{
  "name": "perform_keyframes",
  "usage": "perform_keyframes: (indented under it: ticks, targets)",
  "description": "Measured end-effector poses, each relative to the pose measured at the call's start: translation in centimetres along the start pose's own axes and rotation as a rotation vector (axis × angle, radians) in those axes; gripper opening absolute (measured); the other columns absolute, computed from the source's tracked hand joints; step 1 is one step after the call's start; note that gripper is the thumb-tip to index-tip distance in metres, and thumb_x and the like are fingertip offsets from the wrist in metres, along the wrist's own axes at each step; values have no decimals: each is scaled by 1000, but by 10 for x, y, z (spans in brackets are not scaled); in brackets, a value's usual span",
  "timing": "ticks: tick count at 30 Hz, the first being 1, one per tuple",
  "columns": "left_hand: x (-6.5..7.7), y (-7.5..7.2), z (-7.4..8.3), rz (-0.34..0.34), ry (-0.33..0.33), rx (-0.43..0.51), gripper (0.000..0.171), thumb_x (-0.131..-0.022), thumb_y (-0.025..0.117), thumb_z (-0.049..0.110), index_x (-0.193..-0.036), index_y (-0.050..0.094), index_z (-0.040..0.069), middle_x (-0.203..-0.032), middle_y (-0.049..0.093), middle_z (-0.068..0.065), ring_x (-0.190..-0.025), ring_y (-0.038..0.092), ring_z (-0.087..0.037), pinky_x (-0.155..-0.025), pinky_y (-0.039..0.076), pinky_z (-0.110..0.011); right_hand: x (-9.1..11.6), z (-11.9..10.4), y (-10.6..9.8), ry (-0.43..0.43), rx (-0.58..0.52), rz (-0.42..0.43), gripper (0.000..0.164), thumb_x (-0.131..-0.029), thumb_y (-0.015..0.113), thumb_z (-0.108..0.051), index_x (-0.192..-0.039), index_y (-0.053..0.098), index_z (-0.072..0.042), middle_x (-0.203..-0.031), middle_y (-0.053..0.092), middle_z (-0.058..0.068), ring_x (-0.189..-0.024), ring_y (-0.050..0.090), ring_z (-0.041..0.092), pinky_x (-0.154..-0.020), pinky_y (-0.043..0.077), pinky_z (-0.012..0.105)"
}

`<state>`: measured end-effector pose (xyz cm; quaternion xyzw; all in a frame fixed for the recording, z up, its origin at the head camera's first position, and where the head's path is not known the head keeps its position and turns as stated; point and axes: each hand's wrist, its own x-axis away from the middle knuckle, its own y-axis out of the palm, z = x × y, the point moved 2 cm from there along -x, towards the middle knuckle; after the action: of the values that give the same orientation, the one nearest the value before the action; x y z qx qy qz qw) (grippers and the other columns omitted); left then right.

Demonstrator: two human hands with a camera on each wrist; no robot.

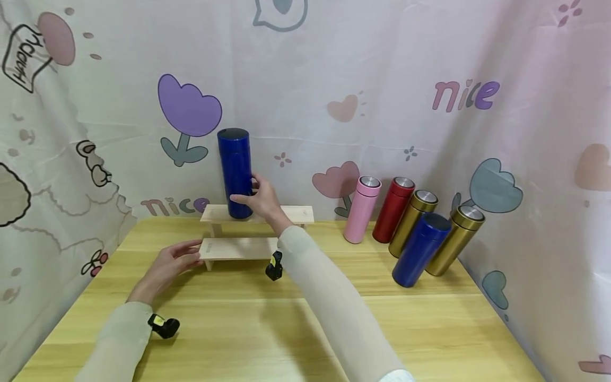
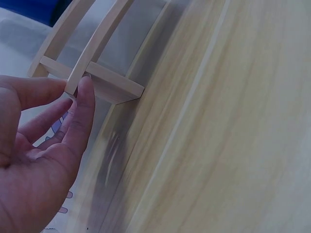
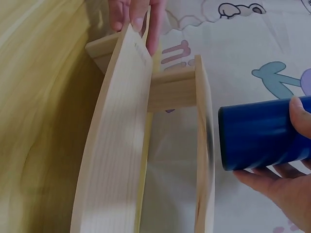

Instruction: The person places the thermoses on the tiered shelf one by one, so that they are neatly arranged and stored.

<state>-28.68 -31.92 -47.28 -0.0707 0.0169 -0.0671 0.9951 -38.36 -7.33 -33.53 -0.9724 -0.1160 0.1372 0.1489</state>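
Observation:
A blue thermos bottle (image 1: 235,175) stands nearly upright in the grip of my right hand (image 1: 261,199), thumb on one side and fingers round the other. In the right wrist view, a small gap shows between the bottle's base (image 3: 222,138) and the upper board (image 3: 203,145) of a two-step wooden rack. At the rack's left end, my left hand (image 1: 174,262) pinches the edge of the lower board (image 1: 238,248) between thumb and fingers. The left wrist view shows that pinch close up, with the fingertips (image 2: 85,90) on the board's end.
To the right on the wooden table (image 1: 334,318) stand a pink bottle (image 1: 361,212), a red bottle (image 1: 392,212), two gold bottles (image 1: 414,225) and another blue bottle (image 1: 420,252), some looking tilted. A patterned curtain (image 1: 296,106) hangs right behind the rack and along both sides.

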Motion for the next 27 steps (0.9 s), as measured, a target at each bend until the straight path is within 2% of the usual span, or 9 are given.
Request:
perform_keyframes:
  ticks: [8,17,24,27]
  targets:
    - [-3,2,2,16,-25,-11,62,-104,59,6,-154,29,-15,-115,61,8,-93,71,-1,-89,62,-19,-6,-2,15,-20,-7,39,74,-85,87,-19,-149,51,-12,-142,63,15,-128,63,32,-107,57,48]
    - [-1,2,2,18,-24,-33,61,-105,58,8,-154,31,-14,-130,58,-13,-94,70,-1,-90,61,-19,-8,-2,34,-25,34,69,72,-85,86,-22,-147,52,-13,-142,63,13,-125,65,29,-107,57,44]
    - [-1,3,-2,12,-14,-9,61,-104,59,8,-154,30,-14,-124,61,0,-96,70,-1,-90,61,-19,-7,1,40,12,13,58,73,-86,86,-22,-149,51,-15,-143,62,12,-127,63,28,-109,56,44]
    - [-2,2,-2,18,-6,-12,61,-105,58,8,-154,31,-14,-129,60,-9,-96,70,-1,-91,61,-20,-9,0,41,10,32,52,76,-86,86,-21,-152,49,-15,-145,61,12,-130,62,28,-110,55,44]
